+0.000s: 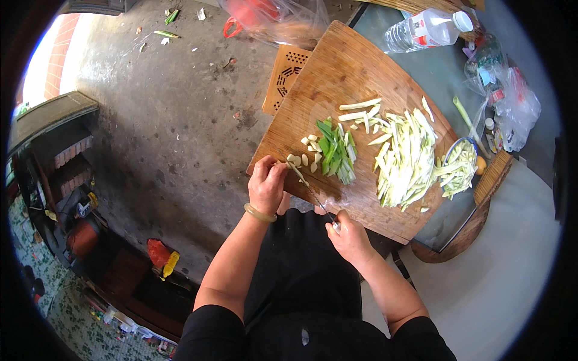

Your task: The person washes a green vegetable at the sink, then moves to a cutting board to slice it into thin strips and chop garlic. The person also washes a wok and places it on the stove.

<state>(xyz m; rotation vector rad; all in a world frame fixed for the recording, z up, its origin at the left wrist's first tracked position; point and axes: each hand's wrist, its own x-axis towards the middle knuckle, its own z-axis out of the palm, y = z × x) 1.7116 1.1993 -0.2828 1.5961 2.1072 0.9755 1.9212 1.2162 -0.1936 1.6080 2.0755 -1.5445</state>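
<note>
My right hand (pixel 347 235) is closed around the handle of a kitchen knife (pixel 311 192), whose blade is seen nearly edge-on. At the near left corner of a wooden cutting board (pixel 329 76), the fingertips of my left hand (pixel 267 182) pinch a small pale piece, perhaps garlic, beside the blade's far part. Garlic slices (pixel 305 159) lie just beyond the blade. Right of them is a small pile of cut green onion (pixel 336 151). A large heap of pale green vegetable strips (pixel 404 162) covers the board's right part, with a few strips farther back.
At the board's right edge stands a blue-rimmed bowl (pixel 459 164) of similar strips. A plastic water bottle (pixel 420 30) lies on the glass tabletop (pixel 445 72) behind it. Plastic bags (pixel 519 108) sit farther right. A perforated wooden stool (pixel 284 81) shows beyond the board's left edge.
</note>
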